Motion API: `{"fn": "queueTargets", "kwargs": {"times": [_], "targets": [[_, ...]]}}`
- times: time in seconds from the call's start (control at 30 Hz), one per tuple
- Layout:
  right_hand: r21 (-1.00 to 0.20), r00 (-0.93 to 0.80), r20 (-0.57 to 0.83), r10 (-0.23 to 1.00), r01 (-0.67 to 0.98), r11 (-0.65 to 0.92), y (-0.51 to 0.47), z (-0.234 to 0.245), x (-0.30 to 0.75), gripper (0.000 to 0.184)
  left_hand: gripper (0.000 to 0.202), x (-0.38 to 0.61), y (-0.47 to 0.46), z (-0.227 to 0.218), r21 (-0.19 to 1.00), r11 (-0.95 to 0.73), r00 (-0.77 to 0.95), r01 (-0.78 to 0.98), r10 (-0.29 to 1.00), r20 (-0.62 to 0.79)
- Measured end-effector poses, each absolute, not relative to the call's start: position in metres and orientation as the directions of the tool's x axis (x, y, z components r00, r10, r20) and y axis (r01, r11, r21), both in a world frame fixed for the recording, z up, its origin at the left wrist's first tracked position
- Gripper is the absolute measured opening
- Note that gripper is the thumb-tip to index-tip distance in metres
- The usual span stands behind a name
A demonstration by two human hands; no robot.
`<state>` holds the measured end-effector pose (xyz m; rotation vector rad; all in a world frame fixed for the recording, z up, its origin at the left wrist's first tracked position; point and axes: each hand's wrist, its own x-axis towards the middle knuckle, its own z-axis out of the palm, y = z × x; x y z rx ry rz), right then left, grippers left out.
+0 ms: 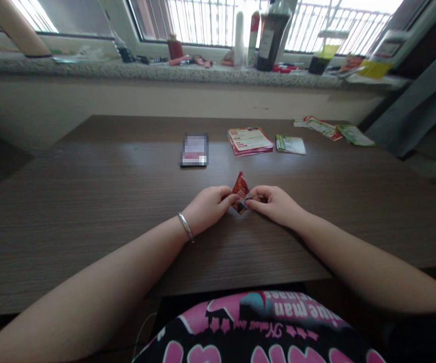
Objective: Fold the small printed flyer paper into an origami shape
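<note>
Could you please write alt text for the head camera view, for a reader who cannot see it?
A person's left hand and right hand hold a small, mostly red creased piece between them at a brown desk. Beyond it lie a pixelated device and a stack of red-edged printed sheets, with a windowsill holding bottles behind.

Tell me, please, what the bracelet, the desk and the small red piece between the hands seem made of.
Bracelet: probably metal, silvery and polished, from its bright highlights.
Desk: wood or wood-look laminate, satin; streaky grain and soft reflections fit both.
Red piece: perhaps printed paper or plastic film, finish unclear; thin, pointed edges fit either.
</note>
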<state>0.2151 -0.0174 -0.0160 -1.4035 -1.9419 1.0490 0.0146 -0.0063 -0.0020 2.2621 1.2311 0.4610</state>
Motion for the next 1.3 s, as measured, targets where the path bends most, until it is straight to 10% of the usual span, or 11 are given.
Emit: {"fn": "queueTargets", "kwargs": {"times": [0.17,0.43,0.7,1.3], "targets": [[-0.581,-0.368,0.138,0.919,0.722,0.376,-0.013,-0.018,0.216,0.019,0.040,0.014,-0.006,-0.003,0.218,-0.543,0.528,0.811,0.839,0.130],[-0.375,-0.340,0.224,0.913,0.835,0.403,-0.011,-0.022,0.216,0.020,0.035,0.020,-0.012,-0.004,0.001,-0.500,0.484,0.866,0.840,0.243],[-0.294,-0.258,0.201,0.945,0.904,0.309,-0.010,-0.017,0.219,0.020,0.026,0.021,-0.015,-0.007,0.032,-0.810,0.783,0.586,0.576,0.235],[-0.356,-0.370,0.251,0.894,0.824,0.441,0.008,-0.034,0.233,0.037,0.041,0.012,-0.020,-0.007,0.130,-0.817,0.813,0.562,0.574,0.094]]}}
